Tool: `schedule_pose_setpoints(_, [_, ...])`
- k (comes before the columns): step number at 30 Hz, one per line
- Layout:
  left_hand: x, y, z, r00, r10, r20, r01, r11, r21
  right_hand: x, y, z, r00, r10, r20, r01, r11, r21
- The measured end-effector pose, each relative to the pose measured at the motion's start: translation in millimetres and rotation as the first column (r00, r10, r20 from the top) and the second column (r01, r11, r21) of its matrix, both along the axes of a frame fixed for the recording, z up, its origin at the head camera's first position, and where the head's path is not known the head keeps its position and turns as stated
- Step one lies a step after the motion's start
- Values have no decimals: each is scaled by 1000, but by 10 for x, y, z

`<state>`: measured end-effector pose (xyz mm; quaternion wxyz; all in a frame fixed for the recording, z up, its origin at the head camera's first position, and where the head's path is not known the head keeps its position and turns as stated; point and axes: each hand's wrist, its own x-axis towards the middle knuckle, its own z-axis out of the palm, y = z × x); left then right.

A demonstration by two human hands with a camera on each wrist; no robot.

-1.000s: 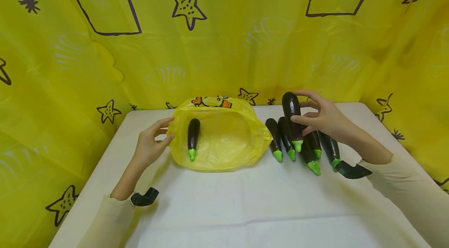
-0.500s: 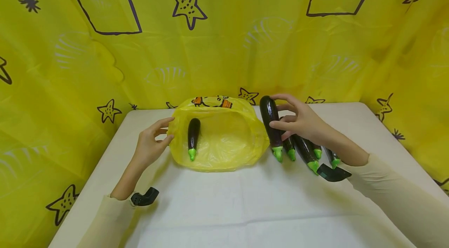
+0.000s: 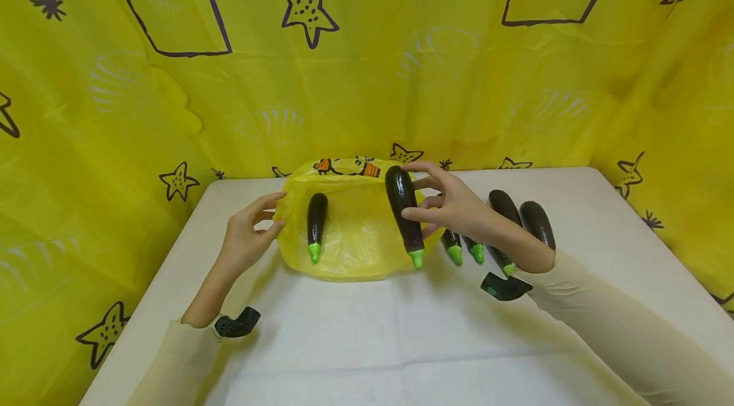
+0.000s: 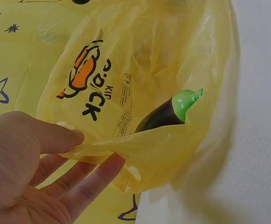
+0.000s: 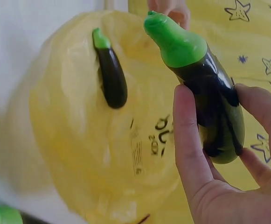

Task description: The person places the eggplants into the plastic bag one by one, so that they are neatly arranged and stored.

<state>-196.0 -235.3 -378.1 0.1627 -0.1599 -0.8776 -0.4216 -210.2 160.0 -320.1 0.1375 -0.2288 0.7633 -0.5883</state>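
A yellow plastic bag (image 3: 358, 259) lies with its mouth spread wide on the white table. My left hand (image 3: 246, 234) pinches the bag's left rim between thumb and fingers, as the left wrist view shows. Inside the bag, toward its left side, rests one dark eggplant (image 3: 316, 218) with a green stem end. My right hand (image 3: 459, 208) grips a second eggplant (image 5: 219, 102) between thumb and fingers, its green end pointing toward me. In the head view this held eggplant (image 3: 403, 205) overlaps the right part of the bag's opening.
Several more eggplants (image 3: 537, 221) lie on the white table (image 3: 321, 342) right of the bag, partly hidden by my right hand and forearm. A yellow printed curtain (image 3: 367, 87) hangs behind the table and along both sides.
My right hand has carried its eggplant leftward from above the group of eggplants to over the bag's right side. My left hand has stayed at the bag's rim.
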Motion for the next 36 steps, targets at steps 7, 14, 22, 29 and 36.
schedule_pose_setpoints(7, [1,-13,-14,1000,1,-2,-1,1000,5,15,-232,-57,999,25,23,-25,999,-20])
schedule_pose_setpoints(14, [-2,-17,-25,1000,-8,-20,8,1000,6,34,-425,-133,997,75,24,-74,997,-33])
schedule_pose_setpoints(22, [-7,-18,-21,1000,-8,-28,8,1000,4,27,-612,-244,993,109,34,-107,993,-43])
schedule_pose_setpoints(29, [-4,-16,-14,1000,-13,-26,14,1000,12,16,-758,-361,986,148,75,-141,986,-91])
schedule_pose_setpoints(36, [-7,-17,-14,1000,-8,-28,8,1000,2,-50,-937,-483,979,140,145,-126,986,-106])
